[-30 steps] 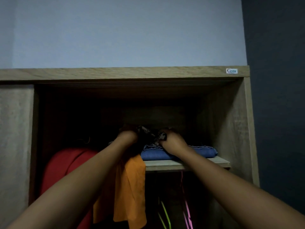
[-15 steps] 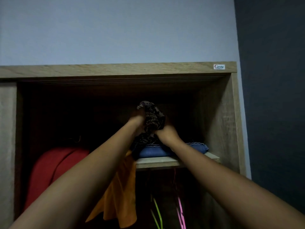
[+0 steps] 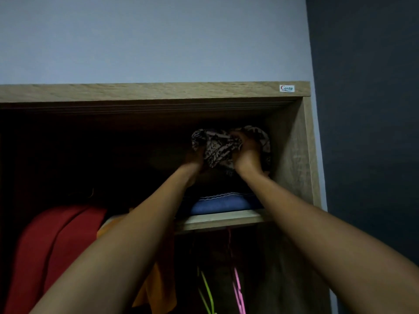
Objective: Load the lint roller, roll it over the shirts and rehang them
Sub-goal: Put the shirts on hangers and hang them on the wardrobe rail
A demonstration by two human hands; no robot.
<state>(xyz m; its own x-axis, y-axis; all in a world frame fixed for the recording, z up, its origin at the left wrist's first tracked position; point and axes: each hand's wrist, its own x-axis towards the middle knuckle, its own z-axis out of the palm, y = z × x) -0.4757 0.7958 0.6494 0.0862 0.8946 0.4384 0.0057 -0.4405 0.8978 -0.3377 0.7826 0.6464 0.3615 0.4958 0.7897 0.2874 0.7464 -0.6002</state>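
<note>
Both arms reach up into the top right of an open wooden wardrobe [image 3: 292, 155]. A bunched black-and-white patterned garment [image 3: 217, 148] is held high above the shelf, close to the wardrobe's right wall. My left hand [image 3: 195, 158] grips its lower left side, partly in shadow. My right hand [image 3: 247, 152] grips its right side with fingers curled into the cloth. Below them a folded blue garment [image 3: 222, 203] lies on the shelf [image 3: 217, 220]. No lint roller is in view.
A red garment [image 3: 52, 252] and an orange one [image 3: 158, 288] hang at the lower left. Green [image 3: 205, 288] and pink hangers [image 3: 239, 291] hang under the shelf. The wardrobe's top board [image 3: 147, 91] sits just above the hands. A dark wall [image 3: 367, 132] stands at the right.
Both hands lifted the patterned garment off the blue folded one and carried it up and to the right, toward the wardrobe's side wall.
</note>
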